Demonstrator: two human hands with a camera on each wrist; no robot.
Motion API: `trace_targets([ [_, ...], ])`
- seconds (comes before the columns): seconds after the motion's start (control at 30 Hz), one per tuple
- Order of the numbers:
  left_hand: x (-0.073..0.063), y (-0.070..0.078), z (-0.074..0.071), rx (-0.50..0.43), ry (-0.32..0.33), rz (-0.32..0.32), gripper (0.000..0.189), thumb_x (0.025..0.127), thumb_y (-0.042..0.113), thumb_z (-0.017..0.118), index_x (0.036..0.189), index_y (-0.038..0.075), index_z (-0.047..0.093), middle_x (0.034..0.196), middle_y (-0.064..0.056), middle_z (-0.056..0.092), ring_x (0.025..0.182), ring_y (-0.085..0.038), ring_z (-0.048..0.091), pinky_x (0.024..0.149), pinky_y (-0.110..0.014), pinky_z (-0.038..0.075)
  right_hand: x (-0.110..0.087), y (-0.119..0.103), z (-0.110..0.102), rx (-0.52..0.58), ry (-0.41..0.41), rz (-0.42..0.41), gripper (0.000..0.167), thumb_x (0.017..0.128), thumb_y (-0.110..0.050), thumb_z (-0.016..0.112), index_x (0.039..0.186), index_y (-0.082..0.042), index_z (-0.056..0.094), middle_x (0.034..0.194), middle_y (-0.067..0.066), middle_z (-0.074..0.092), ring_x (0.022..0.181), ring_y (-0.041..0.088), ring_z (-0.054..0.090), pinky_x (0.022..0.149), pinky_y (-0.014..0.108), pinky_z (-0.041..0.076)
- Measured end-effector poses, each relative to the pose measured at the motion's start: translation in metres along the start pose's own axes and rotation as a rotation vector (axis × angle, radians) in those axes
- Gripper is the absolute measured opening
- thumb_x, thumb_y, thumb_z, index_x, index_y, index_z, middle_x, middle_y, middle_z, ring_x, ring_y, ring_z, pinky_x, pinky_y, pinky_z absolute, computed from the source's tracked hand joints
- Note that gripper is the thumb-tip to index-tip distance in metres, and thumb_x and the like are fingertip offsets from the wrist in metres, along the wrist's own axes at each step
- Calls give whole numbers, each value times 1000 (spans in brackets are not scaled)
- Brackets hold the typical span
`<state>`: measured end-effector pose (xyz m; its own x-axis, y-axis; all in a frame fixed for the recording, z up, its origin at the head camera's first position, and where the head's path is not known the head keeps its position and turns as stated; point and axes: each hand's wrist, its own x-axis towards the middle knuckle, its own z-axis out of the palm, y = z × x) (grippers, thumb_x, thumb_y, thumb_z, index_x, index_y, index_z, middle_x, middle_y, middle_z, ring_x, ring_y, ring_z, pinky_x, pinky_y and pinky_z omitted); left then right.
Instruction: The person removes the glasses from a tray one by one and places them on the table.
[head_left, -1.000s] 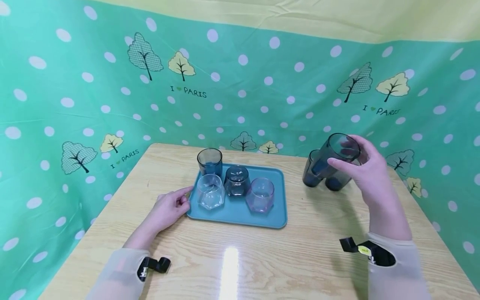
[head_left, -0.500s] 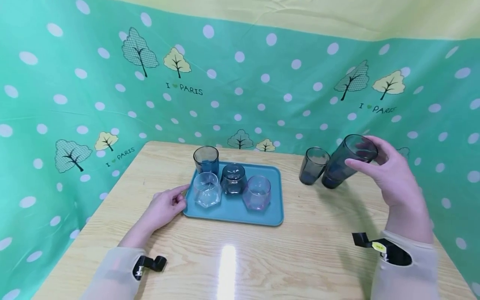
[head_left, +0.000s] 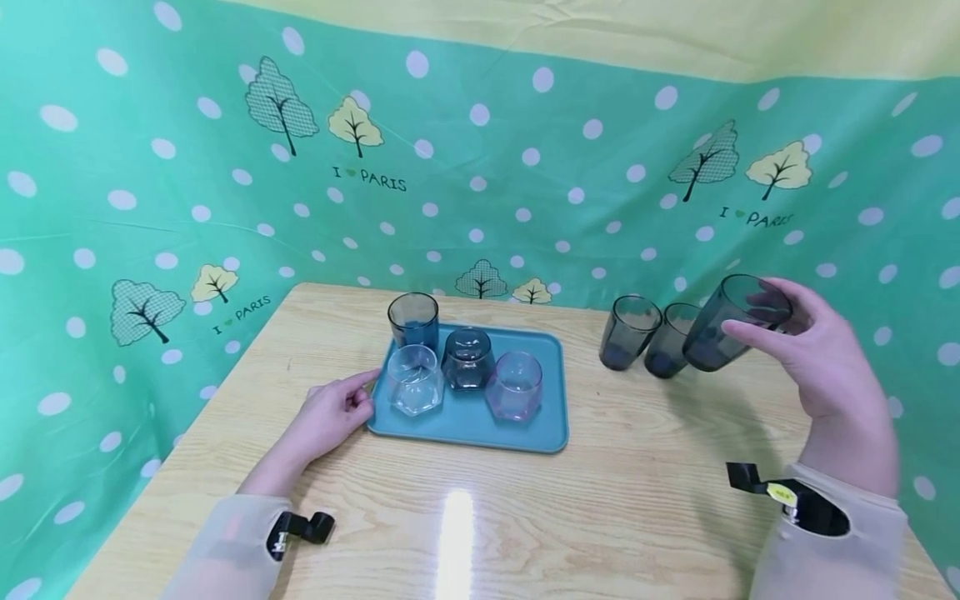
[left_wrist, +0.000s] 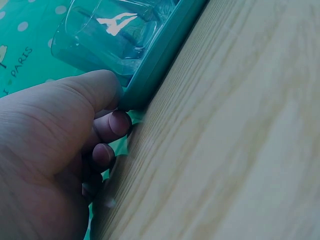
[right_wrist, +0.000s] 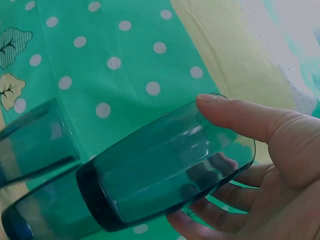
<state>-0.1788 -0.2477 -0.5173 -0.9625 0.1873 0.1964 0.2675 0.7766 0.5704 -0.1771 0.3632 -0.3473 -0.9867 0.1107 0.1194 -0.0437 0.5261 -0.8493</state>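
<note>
My right hand (head_left: pixel 828 358) grips a tall smoky drinking glass (head_left: pixel 720 333) near its rim, thumb on one side and fingers on the other. The glass is tilted and raised above the table. In the right wrist view, the held glass (right_wrist: pixel 155 170) has its thick dark base toward the other glasses. Two similar tall glasses, one at the left (head_left: pixel 628 333) and one nearer (head_left: pixel 667 342), stand upright beside it. My left hand (head_left: pixel 327 418) holds the left edge of a blue tray (head_left: pixel 465 432); in the left wrist view the thumb (left_wrist: pixel 102 87) lies at the tray's corner.
On the tray stand a clear glass (head_left: pixel 415 382), a pinkish glass (head_left: pixel 515 387), an upside-down dark glass (head_left: pixel 468 358) and a smoky tumbler (head_left: pixel 414 321) at the back left corner. A polka-dot curtain (head_left: pixel 480 167) hangs behind the wooden table (head_left: pixel 600 517).
My right hand has moved right with the tall glass, away from the two standing glasses, so the nearer one shows more fully. The left hand stays at the tray.
</note>
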Motion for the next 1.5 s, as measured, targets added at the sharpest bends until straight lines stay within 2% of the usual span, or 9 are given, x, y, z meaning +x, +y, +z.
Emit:
trace_targets([
  [0.23, 2, 1, -1, 9, -3, 7, 53, 97, 6, 70, 150, 2, 67, 80, 10, 59, 66, -9, 51, 80, -39, 46, -3, 8, -7, 32, 31, 4, 72, 101, -22, 83, 163, -29, 46, 136, -16, 55, 116, 1, 52, 90, 13, 41],
  [0.4, 0, 0, 0, 6, -13, -1, 54, 98, 7, 70, 152, 1, 65, 80, 9, 60, 65, -10, 51, 80, -39, 46, -2, 10, -8, 1, 36, 11, 70, 100, -26, 84, 160, -31, 46, 133, -20, 54, 116, 0, 52, 89, 12, 40],
  [0.6, 0, 1, 0, 8, -16, -3, 55, 97, 7, 69, 152, 1, 65, 80, 9, 60, 65, -10, 52, 78, -38, 47, -4, 13, -14, -10, 42, 35, 82, 101, -26, 84, 170, -23, 40, 132, -22, 54, 113, 1, 48, 87, 12, 38],
  [1.07, -1, 3, -1, -3, -23, -16, 55, 98, 6, 69, 152, 1, 64, 81, 8, 60, 66, -11, 52, 79, -38, 47, 1, 26, -21, -74, 88, 114, 96, 98, -41, 85, 174, -15, 32, 128, -24, 51, 111, 3, 47, 84, 13, 40],
  [1.17, -1, 3, -1, -7, -20, -13, 55, 98, 6, 69, 152, 1, 64, 81, 8, 60, 66, -11, 52, 78, -37, 47, 2, 31, -24, -64, 77, 166, 104, 98, -47, 84, 178, -19, 23, 131, -25, 48, 123, 14, 47, 104, 27, 41],
  [1.23, -1, 3, -1, -9, -17, -10, 55, 98, 6, 70, 152, 1, 64, 81, 8, 60, 66, -11, 52, 78, -36, 47, 3, 34, -26, -49, 68, 216, 108, 97, -52, 82, 179, -25, 17, 145, -13, 48, 137, 26, 43, 113, 43, 38],
  [1.33, -1, 3, -1, -8, -16, -8, 55, 98, 5, 70, 152, 1, 64, 81, 8, 60, 66, -10, 52, 78, -36, 47, 5, 39, -26, -16, 61, 284, 113, 95, -57, 83, 179, -32, 11, 168, 8, 33, 154, 40, 28, 119, 63, 32],
  [1.4, -2, 2, -1, -8, -17, -11, 55, 98, 5, 70, 152, 1, 64, 81, 8, 60, 66, -10, 51, 78, -36, 47, 7, 42, -25, 18, 62, 310, 116, 94, -57, 84, 179, -35, 9, 177, 14, 18, 161, 45, 18, 123, 68, 27],
  [1.5, -2, 3, 0, -12, -17, -14, 55, 98, 5, 69, 152, 2, 64, 81, 8, 60, 66, -10, 51, 78, -36, 47, 11, 47, -24, 58, 67, 318, 116, 94, -53, 86, 179, -33, 10, 181, 16, 8, 163, 49, 9, 122, 78, 16],
])
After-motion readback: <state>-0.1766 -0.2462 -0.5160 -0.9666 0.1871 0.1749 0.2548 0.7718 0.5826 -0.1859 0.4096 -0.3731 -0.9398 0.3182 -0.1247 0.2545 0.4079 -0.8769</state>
